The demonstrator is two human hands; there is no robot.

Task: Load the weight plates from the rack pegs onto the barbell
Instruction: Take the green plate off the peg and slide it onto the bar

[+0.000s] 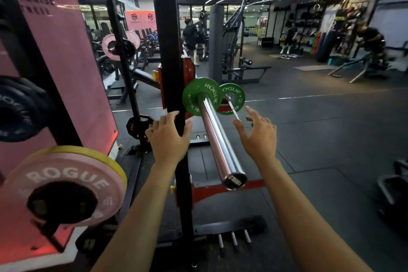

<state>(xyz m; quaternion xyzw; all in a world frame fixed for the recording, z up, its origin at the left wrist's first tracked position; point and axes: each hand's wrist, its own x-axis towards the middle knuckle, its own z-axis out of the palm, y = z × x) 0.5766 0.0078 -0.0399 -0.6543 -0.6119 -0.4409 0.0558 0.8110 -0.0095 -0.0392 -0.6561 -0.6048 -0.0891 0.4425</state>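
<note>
The chrome barbell sleeve points toward me, with a green Rogue plate pushed up to its inner end. A second green plate shows farther along on the bar's far end. My left hand is wrapped around the black rack upright, fingers and thumb curled on it. My right hand hovers to the right of the sleeve, fingers spread and holding nothing. At lower left a pink Rogue plate with a yellow one behind it hangs on a rack peg. Black plates hang on a peg above.
Pink wall panels stand at left. The rack's red base and several short floor pegs lie below the sleeve. Open rubber floor extends right. Other people and machines are far across the gym.
</note>
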